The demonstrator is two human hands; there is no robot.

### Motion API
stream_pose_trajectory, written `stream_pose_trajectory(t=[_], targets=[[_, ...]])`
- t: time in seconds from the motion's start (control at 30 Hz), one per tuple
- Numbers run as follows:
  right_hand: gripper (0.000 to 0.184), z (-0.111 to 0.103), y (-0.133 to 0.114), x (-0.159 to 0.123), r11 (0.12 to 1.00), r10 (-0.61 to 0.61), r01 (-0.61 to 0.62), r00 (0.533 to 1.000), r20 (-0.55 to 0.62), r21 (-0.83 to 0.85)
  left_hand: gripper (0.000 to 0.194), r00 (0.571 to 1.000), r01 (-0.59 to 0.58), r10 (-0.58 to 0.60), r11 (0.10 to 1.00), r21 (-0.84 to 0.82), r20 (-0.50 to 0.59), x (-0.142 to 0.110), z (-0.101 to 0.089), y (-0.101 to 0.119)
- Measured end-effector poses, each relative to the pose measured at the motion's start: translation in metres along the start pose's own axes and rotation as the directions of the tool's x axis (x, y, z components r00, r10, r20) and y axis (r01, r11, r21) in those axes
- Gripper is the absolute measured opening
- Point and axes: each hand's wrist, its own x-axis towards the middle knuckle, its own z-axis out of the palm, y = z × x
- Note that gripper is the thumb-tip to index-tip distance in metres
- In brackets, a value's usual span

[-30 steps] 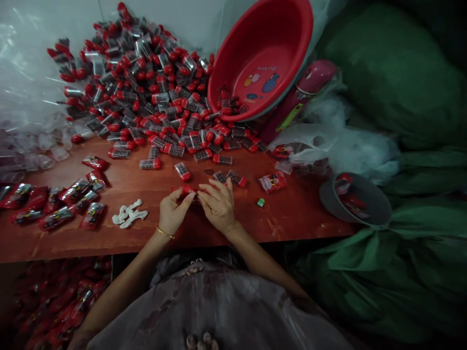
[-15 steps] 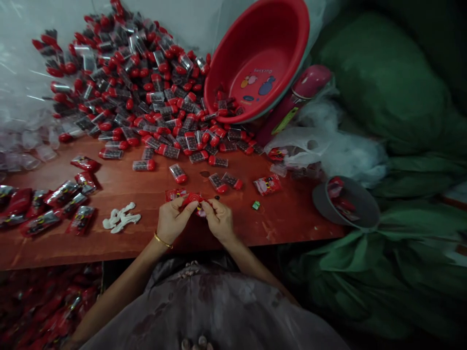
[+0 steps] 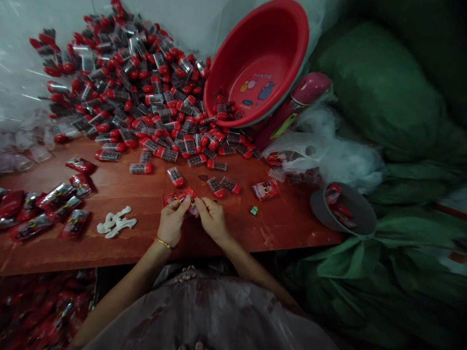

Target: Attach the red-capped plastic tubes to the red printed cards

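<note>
My left hand (image 3: 172, 221) and my right hand (image 3: 213, 218) are closed in a pinch, side by side over the front of the table. Between their fingertips is a small red and pink printed packet (image 3: 192, 208), partly covered by the fingers. Another red packet (image 3: 168, 199) lies just behind my left fingers. Beyond the hands, clear tubes with red caps and dark round pieces inside lie loose, among them one tube (image 3: 175, 177) ahead of my left hand. A flat red printed packet (image 3: 265, 189) and a small green sachet (image 3: 254, 210) rest to the right.
A big heap of red-capped tubes (image 3: 146, 92) covers the back, beside a tilted red basin (image 3: 262, 63). Filled shiny packets (image 3: 75, 223) and a white stringy bundle (image 3: 116, 221) lie left. At right stand a pink flask (image 3: 310, 90) and a grey bowl (image 3: 319, 209) holding red packets.
The round red part seen between my fingers no longer shows; more of the packet's pink print is visible. My right hand has shifted slightly left and the view has tilted a little.
</note>
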Motion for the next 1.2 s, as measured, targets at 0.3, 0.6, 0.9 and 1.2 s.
stream_pose_trajectory(t=[0.3, 0.6, 0.9, 1.2], targets=[[0.050, -0.083, 0.040, 0.076, 0.644, -0.223, 0.589, 0.755, 0.616, -0.489, 0.044, 0.999, -0.016, 0.017, 0.999, 0.032, -0.030, 0.010, 0.000, 0.013], [0.030, -0.089, 0.047, 0.042, 0.633, -0.247, 0.573, 0.786, 0.566, -0.520, 0.048, 0.996, 0.084, -0.083, 0.996, 0.032, -0.027, 0.008, -0.003, 0.004], [0.035, -0.069, 0.053, 0.017, 0.596, -0.243, 0.464, 0.882, 0.403, -0.655, 0.046, 0.995, 0.099, -0.097, 0.994, 0.049, -0.036, 0.006, -0.009, 0.001], [0.029, -0.062, 0.055, -0.011, 0.892, -0.227, 0.232, 0.972, 0.058, -0.388, 0.048, 0.996, 0.072, -0.069, 0.995, 0.062, -0.049, 0.007, -0.008, 0.004]])
